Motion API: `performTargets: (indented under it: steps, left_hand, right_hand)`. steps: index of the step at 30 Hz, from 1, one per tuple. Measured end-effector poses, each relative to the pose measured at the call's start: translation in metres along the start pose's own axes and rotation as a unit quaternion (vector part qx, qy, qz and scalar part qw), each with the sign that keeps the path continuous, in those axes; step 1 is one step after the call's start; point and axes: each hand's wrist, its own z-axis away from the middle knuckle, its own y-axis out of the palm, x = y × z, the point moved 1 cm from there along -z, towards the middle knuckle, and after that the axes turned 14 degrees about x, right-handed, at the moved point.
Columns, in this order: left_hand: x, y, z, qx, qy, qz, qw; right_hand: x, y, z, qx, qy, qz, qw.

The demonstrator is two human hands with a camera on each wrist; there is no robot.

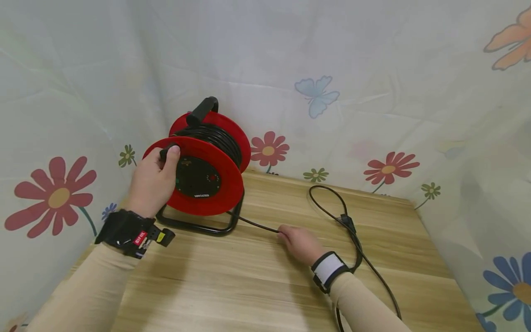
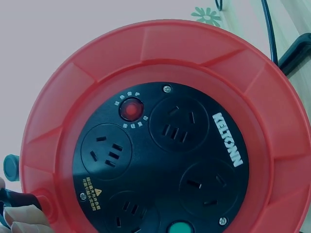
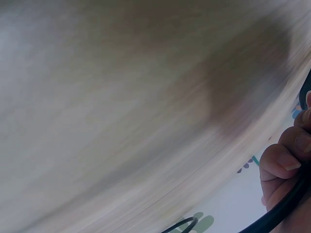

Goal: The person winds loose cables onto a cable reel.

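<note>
A red cable reel (image 1: 203,203) with black cord wound on its drum stands on a black tube frame at the left of the table. My left hand (image 1: 155,180) grips the small black crank knob (image 1: 168,151) on the reel's front disc. In the left wrist view the black socket panel (image 2: 163,160) fills the disc's middle, and fingers (image 2: 26,218) curl at the knob. From the reel's underside the black cord (image 1: 255,224) runs to my right hand (image 1: 300,244), which holds it between curled fingers. The right wrist view shows the cord (image 3: 279,213) passing through that hand.
Loose cord (image 1: 379,276) loops over the table's right side, with a black plug (image 1: 347,222) lying on it. The wooden table (image 1: 232,281) meets a flower-printed curtain (image 1: 265,69) at the back and both sides. A carry handle (image 1: 202,110) tops the reel.
</note>
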Motion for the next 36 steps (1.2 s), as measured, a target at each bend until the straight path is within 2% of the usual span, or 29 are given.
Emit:
performTargets:
  steps: [17,28,36]
  left_hand:
    - [-0.011,0.008,0.000,0.012,0.017,-0.015,0.9997]
    - [-0.019,0.018,0.001,0.015,0.046,-0.026,0.9985]
    - [-0.020,0.026,0.002,0.016,0.060,-0.029,0.9976]
  right_hand:
    - [0.012,0.003,-0.011,-0.008,-0.014,0.001,0.9999]
    - [0.019,0.005,-0.020,-0.009,-0.036,0.015,0.9992]
    - [0.028,0.002,-0.025,-0.009,-0.036,0.012,0.9992]
